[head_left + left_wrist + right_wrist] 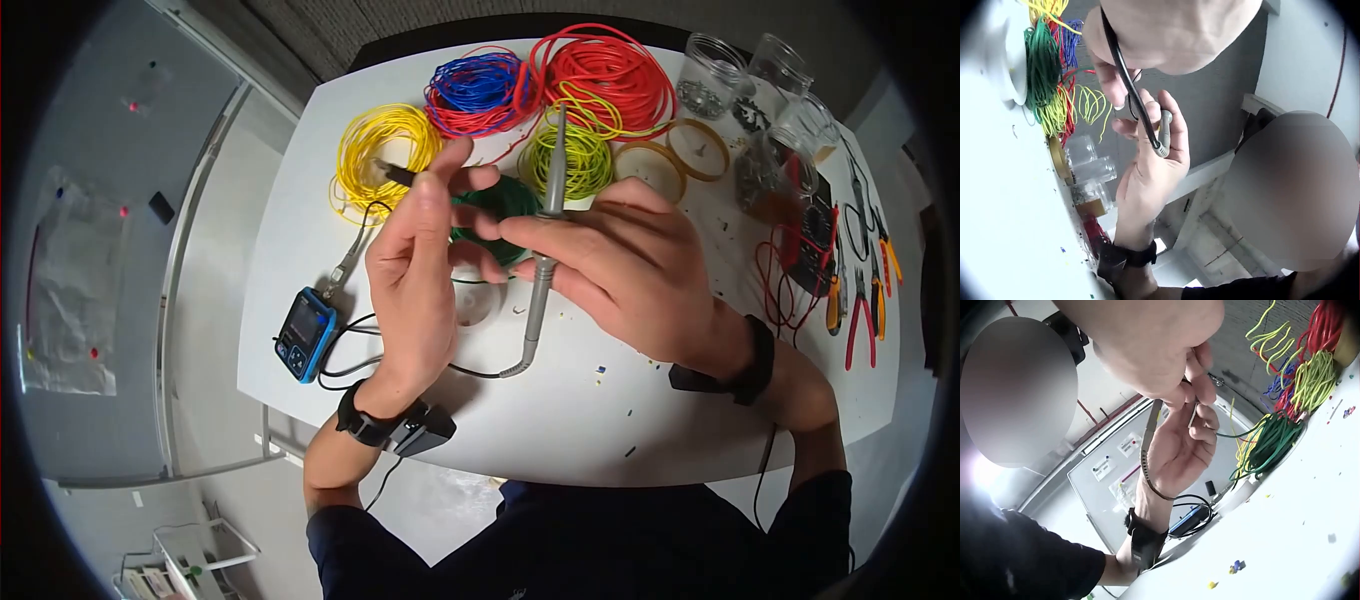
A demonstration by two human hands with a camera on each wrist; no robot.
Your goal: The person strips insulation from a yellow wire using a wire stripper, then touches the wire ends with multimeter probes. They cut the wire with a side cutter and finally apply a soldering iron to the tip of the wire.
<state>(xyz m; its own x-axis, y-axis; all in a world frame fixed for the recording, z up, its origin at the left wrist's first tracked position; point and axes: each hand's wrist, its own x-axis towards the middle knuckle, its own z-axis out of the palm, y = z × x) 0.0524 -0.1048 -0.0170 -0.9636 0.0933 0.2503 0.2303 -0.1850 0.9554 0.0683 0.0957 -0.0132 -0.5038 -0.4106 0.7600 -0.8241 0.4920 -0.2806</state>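
Observation:
In the head view my right hand [640, 270] grips a grey probe [558, 160] between thumb and fingers, its thin tip pointing away from the body. Facing it, my left hand [415, 270] pinches a small black clip [400, 175] with a metal end. The left wrist view shows the right hand [1150, 169] around the probe's grey cable end [1166, 125]. The palm of the left hand [1179, 450] faces the probe [1149, 434] in the right wrist view. A cable joins a blue handheld meter [305, 335], lying left on the table.
Coils of yellow [385, 150], blue [475, 82], red [610, 85] and green wire lie at the table's back. Glass jars [710, 75] stand back right, near tape rings [697, 148]. Pliers [860, 320] and a red-black meter [812, 235] lie at right.

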